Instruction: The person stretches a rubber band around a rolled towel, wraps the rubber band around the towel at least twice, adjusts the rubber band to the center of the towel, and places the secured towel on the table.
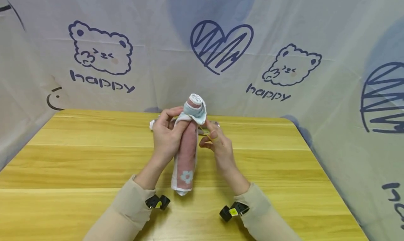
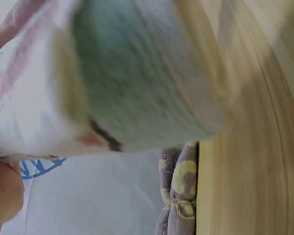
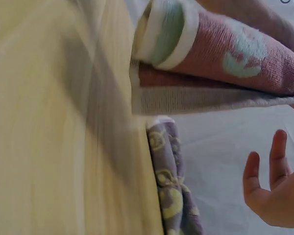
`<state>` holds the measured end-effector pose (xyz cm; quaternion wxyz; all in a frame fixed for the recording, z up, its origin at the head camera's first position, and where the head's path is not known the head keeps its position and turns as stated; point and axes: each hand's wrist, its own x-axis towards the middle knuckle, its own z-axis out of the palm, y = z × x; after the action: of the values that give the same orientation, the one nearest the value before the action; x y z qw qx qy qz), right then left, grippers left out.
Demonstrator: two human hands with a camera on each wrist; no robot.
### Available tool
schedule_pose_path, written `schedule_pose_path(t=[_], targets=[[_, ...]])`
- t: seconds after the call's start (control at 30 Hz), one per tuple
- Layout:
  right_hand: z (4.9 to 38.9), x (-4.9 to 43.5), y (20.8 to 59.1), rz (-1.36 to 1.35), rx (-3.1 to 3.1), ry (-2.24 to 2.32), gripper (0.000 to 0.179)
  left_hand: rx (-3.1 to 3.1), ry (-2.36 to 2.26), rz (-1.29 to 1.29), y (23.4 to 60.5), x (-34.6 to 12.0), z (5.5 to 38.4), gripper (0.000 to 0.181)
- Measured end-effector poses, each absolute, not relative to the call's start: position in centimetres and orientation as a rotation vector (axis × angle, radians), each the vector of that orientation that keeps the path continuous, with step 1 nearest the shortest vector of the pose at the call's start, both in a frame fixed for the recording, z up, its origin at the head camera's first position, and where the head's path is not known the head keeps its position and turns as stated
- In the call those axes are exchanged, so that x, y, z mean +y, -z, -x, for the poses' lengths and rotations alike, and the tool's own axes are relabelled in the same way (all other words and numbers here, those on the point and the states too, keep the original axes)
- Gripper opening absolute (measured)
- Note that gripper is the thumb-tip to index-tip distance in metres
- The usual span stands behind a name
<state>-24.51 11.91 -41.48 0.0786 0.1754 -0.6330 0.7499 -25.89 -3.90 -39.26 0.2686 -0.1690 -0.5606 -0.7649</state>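
A rolled pink towel [image 1: 187,153] with a pale blue flower and white edges stands tilted above the table, its light blue and white upper end bunched and folded over. My left hand [image 1: 166,137] grips the roll near that upper end, thumb across the front. Beside it on the right, my right hand [image 1: 222,148] holds a thin yellow band [image 1: 203,129], stretched from the towel to its fingers. In the right wrist view, two fingers of this hand are bent; the band does not show there. The left wrist view shows the towel's green and white side [image 2: 132,73], blurred.
Behind the hands, a second rolled towel [image 3: 169,191], grey-purple with yellow patterns, lies on the wooden table [image 1: 79,163] near its far edge. It is cinched at the middle. A printed cloth [image 1: 164,69] hangs beyond the table.
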Motion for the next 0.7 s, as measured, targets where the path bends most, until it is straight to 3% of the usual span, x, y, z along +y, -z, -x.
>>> schedule_pose_path(t=[0.17, 0.33, 0.57, 0.7], targets=[[24.7, 12.0, 41.7, -0.430, -1.847, -2.366, 0.117, -1.587, 2.036, 0.573, 39.3, -4.1, 25.8, 0.023], [24.9, 12.5, 41.5, -0.481, -1.969, -2.100, 0.107, -1.688, 2.010, 0.587, 39.5, -4.0, 25.5, 0.023], [24.8, 12.9, 40.9, -0.302, -2.020, -2.002, 0.043, -1.777, 1.644, 0.731, 40.1, -3.6, 25.7, 0.025], [24.9, 13.3, 40.5, -0.196, -1.899, -2.213, 0.041, -1.758, 1.496, 0.837, 40.3, -3.2, 25.9, 0.025]])
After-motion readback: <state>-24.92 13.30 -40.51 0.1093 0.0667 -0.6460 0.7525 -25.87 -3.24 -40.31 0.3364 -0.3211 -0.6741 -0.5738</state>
